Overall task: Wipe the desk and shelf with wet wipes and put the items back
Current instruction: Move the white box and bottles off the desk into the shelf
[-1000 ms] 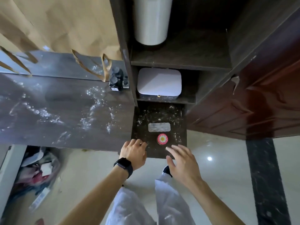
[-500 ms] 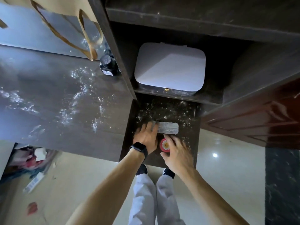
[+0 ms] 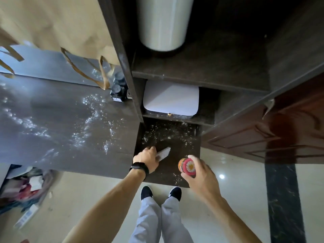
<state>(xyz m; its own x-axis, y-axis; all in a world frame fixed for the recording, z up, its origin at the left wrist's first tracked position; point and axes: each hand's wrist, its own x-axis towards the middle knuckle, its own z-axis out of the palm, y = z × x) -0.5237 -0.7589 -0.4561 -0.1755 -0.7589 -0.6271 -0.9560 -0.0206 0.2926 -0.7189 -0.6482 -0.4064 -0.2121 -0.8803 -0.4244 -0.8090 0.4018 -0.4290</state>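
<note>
My left hand grips one end of a flat silvery blister pack and holds it tilted above the low dark shelf board. That board is speckled with white dust. My right hand holds a small round jar with a pink flower lid, lifted off the board near its front right corner. The dark desk top to the left carries streaks of white powder.
Two small black bottles stand at the desk's back right corner. A white box fills the shelf above the board, and a silver cylinder stands one shelf higher. Brown paper bags hang at the back left. Clutter lies on the floor.
Both hands reached onto the low board, then lifted off it: the left hand picked up the blister pack and the right hand picked up the flower-lid jar.
</note>
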